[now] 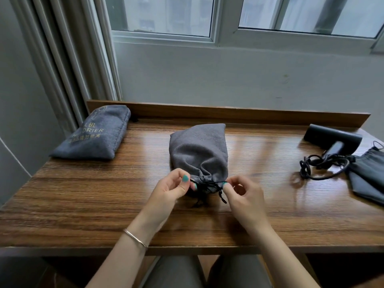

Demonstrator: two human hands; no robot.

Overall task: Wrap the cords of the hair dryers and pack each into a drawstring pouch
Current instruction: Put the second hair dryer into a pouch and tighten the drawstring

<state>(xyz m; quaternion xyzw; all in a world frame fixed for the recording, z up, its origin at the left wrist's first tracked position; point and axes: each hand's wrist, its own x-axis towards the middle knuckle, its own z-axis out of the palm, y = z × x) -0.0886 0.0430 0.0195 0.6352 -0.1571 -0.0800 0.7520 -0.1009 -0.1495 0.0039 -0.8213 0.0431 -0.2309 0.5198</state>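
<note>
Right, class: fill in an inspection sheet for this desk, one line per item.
Surface: wooden desk with raised back edge.
Job's things: filled printed pouch far left; middle pouch bulging, mouth cinched; black dryer unpacked at right beside flat pouch.
Clutter: nothing seen.
Grippers: left hand and right hand each pinch the drawstring.
Cables: dryer cord loose, tangled.
Surroundings: window, curtain, grey wall.

"DRIER" on left pouch (93, 134)
</note>
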